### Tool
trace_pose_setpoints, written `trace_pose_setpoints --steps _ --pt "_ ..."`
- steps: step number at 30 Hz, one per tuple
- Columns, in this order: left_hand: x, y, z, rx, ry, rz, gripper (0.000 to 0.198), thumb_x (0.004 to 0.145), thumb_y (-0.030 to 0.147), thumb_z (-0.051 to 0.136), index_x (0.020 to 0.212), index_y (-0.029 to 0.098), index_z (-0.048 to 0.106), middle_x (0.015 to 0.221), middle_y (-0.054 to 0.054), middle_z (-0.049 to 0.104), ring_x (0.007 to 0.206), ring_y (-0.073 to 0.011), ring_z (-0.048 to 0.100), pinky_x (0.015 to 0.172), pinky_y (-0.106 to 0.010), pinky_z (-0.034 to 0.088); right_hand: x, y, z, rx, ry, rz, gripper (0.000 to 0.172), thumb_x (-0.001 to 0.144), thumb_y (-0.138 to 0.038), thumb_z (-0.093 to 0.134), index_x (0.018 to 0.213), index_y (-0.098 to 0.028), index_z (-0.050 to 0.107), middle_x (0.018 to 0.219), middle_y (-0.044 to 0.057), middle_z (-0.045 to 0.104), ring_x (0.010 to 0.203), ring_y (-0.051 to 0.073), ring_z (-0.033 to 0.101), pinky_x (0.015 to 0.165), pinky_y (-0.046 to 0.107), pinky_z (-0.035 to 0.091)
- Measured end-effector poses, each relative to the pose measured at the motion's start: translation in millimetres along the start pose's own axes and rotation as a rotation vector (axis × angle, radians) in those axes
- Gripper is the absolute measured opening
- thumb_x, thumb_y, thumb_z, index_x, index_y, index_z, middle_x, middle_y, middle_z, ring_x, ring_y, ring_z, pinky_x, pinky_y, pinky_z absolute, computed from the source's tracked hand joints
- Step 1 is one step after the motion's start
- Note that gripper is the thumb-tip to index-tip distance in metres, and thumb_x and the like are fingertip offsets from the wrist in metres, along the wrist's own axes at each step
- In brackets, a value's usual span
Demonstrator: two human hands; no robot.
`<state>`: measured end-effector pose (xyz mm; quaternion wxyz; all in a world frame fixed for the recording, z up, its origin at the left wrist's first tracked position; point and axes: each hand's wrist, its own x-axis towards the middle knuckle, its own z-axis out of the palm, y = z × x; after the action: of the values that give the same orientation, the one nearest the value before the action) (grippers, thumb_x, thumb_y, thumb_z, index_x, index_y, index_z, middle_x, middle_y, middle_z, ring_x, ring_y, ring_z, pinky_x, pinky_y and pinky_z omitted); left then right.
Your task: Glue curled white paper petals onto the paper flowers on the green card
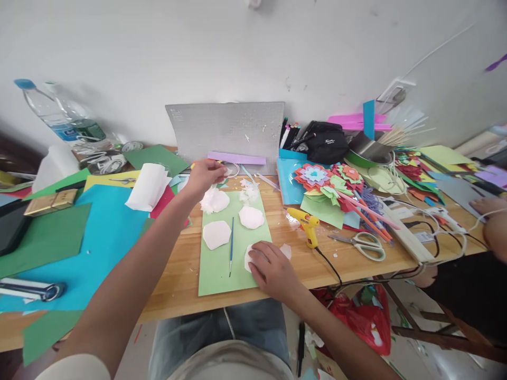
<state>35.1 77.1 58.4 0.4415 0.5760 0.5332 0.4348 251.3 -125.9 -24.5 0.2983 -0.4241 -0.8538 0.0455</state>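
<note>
My left hand [204,177] reaches out over the far end of a light green sheet [222,269], fingers curled close together above a crumpled white paper flower [214,200]. What the fingers pinch is too small to name. My right hand [273,269] rests flat on a white paper cutout [249,257] at the sheet's right edge, fingers spread. Two more white cutouts [216,234] [251,217] and a thin blue brush [231,245] lie on the sheet.
A yellow glue gun [307,224] and scissors [362,244] lie to the right, by paper flowers [328,182]. Blue and green card [91,237] covers the left. A grey board [225,129] leans on the wall. Another person's arm [493,227] is at the right edge.
</note>
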Motion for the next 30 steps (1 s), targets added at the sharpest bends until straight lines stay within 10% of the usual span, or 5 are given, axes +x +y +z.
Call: trace_pose_setpoints --steps 9,14,30 --pt "-86.9 -17.3 -19.9 -0.497 -0.137 -0.188 0.031 0.071 0.038 0.080 0.086 0.013 0.069 0.102 -0.011 0.072 0.099 -0.0259 0.070 0.096 -0.043 0.053 89.0 -6.5 -42.5 0.229 0.053 0.197 0.013 0.087 -0.025 0.063 0.098 -0.022 0.070 0.094 0.006 0.073 0.086 0.020 0.067 0.078 0.036 0.055" --pt "-103.8 -20.6 -17.3 -0.562 -0.141 -0.193 0.028 0.073 0.038 0.080 0.085 0.014 0.071 0.110 -0.011 0.071 0.101 -0.0248 0.069 0.098 -0.044 0.052 134.5 -17.2 -26.5 0.527 0.013 0.426 0.012 0.084 -0.029 0.065 0.087 -0.020 0.072 0.081 0.002 0.074 0.074 0.014 0.067 0.065 0.025 0.053" --pt "-111.3 -36.7 -3.7 -0.541 -0.115 -0.174 0.036 0.072 0.037 0.082 0.100 0.019 0.067 0.090 -0.004 0.073 0.087 -0.0183 0.069 0.087 -0.038 0.056 137.0 -3.2 18.2 0.955 0.106 0.661 0.019 0.075 -0.039 0.072 0.081 -0.020 0.075 0.079 0.002 0.073 0.073 0.015 0.065 0.063 0.026 0.054"
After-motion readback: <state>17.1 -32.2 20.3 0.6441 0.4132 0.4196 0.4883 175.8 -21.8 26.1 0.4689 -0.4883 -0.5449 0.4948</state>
